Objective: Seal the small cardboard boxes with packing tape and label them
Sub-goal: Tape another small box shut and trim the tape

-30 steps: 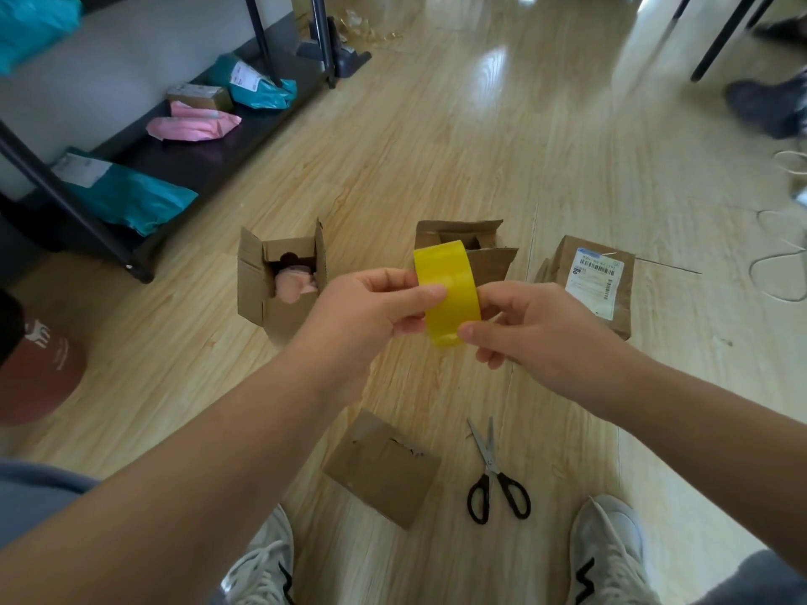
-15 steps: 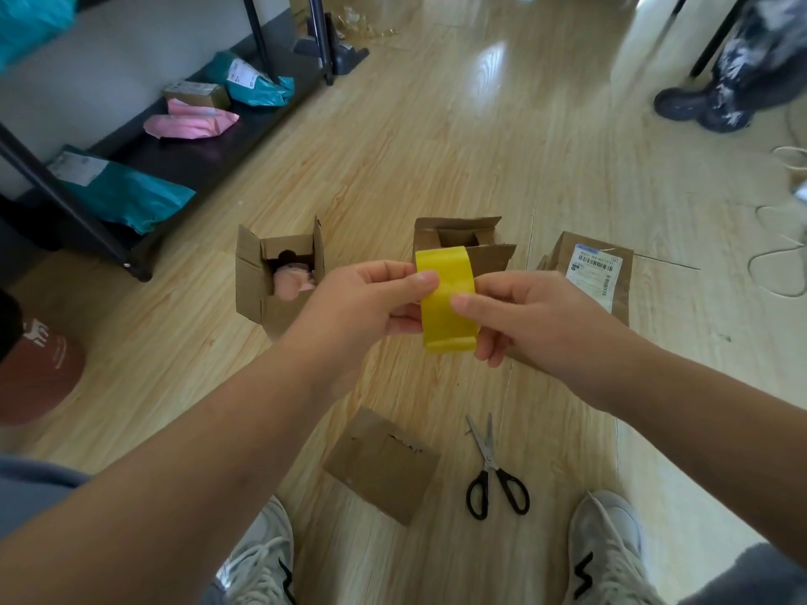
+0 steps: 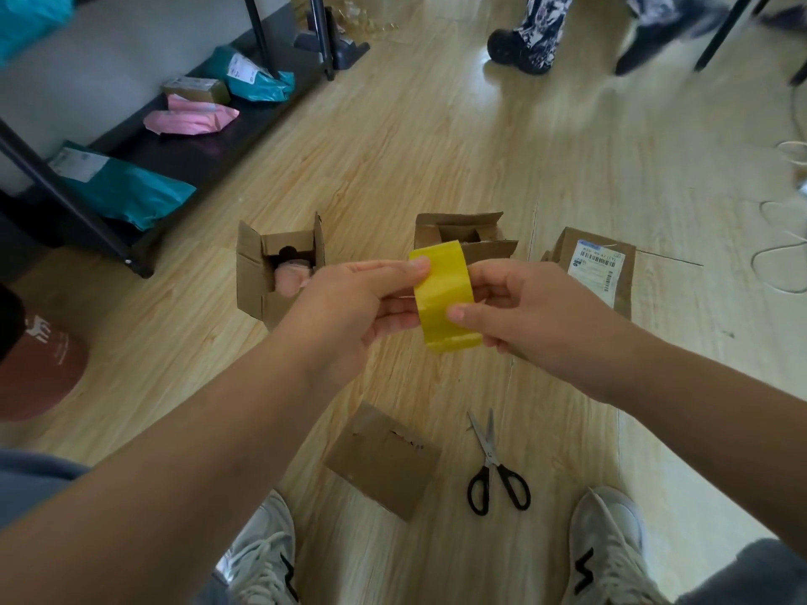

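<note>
While both hands hold it above the light wooden floor [image 3: 436, 146], the yellow roll of packing tape [image 3: 445, 299] hides part of the middle open brown cardboard box [image 3: 458, 231] behind it. Another open brown cardboard box with something pink inside [image 3: 262, 290] stands to the left, partly covered by the left hand [image 3: 349, 307], and a closed brown box with a white label [image 3: 598, 268] lies to the right. Nearer the person, a flat piece of brown cardboard [image 3: 384, 460] and black-handled scissors [image 3: 493, 465] lie between two white sneakers [image 3: 607, 548]. A teal mailer bag [image 3: 126, 194] lies on a low black shelf [image 3: 183, 155] at the floor's far left edge. The left hand pinches the roll's upper left edge with curled fingers; the right hand [image 3: 532, 316] grips its right side, thumb pressed on the tape's face. The label shows barcodes, but its text is too small to read.
</note>
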{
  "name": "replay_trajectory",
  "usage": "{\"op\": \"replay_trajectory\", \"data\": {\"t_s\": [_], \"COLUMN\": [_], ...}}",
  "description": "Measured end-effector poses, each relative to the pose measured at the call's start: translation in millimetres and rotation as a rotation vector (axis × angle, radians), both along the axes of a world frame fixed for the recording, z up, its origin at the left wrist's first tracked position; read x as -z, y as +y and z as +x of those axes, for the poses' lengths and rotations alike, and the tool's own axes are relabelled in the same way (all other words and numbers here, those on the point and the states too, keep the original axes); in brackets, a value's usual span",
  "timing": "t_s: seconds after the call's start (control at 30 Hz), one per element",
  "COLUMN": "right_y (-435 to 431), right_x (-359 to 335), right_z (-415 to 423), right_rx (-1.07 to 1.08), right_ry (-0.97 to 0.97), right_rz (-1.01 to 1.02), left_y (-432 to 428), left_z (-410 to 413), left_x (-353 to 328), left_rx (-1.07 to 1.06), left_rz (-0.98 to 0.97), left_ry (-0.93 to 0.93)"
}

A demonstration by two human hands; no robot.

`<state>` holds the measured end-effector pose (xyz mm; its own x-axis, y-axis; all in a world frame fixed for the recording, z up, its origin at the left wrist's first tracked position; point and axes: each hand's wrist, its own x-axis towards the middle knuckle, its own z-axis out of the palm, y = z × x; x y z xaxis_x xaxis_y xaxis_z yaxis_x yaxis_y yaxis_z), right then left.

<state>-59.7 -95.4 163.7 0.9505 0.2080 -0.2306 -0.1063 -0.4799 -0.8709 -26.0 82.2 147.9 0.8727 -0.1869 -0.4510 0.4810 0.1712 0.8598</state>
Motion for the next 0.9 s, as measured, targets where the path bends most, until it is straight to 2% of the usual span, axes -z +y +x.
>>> {"op": "replay_trajectory", "data": {"t_s": [0.17, 0.33, 0.4, 0.63, 0.9], "right_y": [-1.1, -1.4, -2.2, 1.9, 7.1], "right_x": [2.4, 2.5, 1.3, 0.2, -0.3], "right_z": [1.3, 2.9, 4.1, 3.1, -3.1], "right_rx": [0.031, 0.182, 0.215, 0.156, 0.023], "right_ry": [-0.023, 0.005, 0.027, 0.042, -0.024], "right_rz": [-0.082, -0.033, -0.004, 0.028, 0.009], "left_y": [1.8, -0.4, -2.1, -2.5, 0.7], "left_z": [1.5, -3.0, -5.1, -2.6, 4.2], "left_x": [2.1, 0.1, 0.2, -0.9, 1.0], "left_rx": [-0.018, 0.144, 0.146, 0.074, -0.068], "left_rz": [-0.01, 0.146, 0.156, 0.09, 0.006], "left_ry": [0.056, -0.056, -0.067, -0.044, 0.082]}}
